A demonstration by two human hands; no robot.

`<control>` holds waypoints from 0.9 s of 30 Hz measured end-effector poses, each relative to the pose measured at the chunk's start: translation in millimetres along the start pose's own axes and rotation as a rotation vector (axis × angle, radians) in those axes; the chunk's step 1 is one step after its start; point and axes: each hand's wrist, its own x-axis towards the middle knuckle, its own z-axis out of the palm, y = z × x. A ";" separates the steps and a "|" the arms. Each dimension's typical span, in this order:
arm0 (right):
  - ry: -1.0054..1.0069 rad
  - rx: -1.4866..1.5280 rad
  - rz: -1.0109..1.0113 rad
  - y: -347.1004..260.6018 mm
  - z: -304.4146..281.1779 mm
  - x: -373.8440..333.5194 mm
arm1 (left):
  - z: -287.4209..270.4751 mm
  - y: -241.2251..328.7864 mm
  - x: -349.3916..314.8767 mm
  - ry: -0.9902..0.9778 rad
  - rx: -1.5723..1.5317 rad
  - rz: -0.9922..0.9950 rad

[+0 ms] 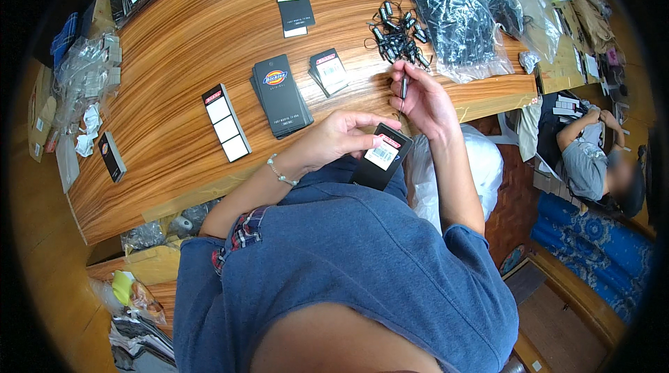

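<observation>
My left hand (336,137) is closed on a black hang tag (371,173), its thumb lying across the face by a white barcode sticker. My right hand (426,102) pinches a small black string fastener (404,86). Its cord runs down toward the tag's top; whether it passes through the hole is too small to tell. Beyond the right fingers lies a pile of black string fasteners (398,33). On the table ahead are a stack of black hang tags (286,111), a smaller stack of stickered tags (331,70) and a strip of white-panelled tags (226,125).
One tag with its string (295,7) lies at the table's far side. Plastic bags of black fasteners (453,14) fill the far right. A narrow tag stack (111,157) and clear plastic bags (87,73) sit left. Another person (592,157) works at the right.
</observation>
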 end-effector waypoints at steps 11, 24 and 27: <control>0.187 -0.930 -0.235 -26.1 7.3 -24.0 | -18.8 15.9 -4.5 0.115 0.057 0.134; -0.017 0.060 0.035 4.6 29.5 -13.3 | -14.8 13.5 -7.6 0.020 0.038 0.073; -0.053 0.130 0.039 2.9 36.7 -10.3 | -14.8 13.3 -6.3 0.018 0.059 0.092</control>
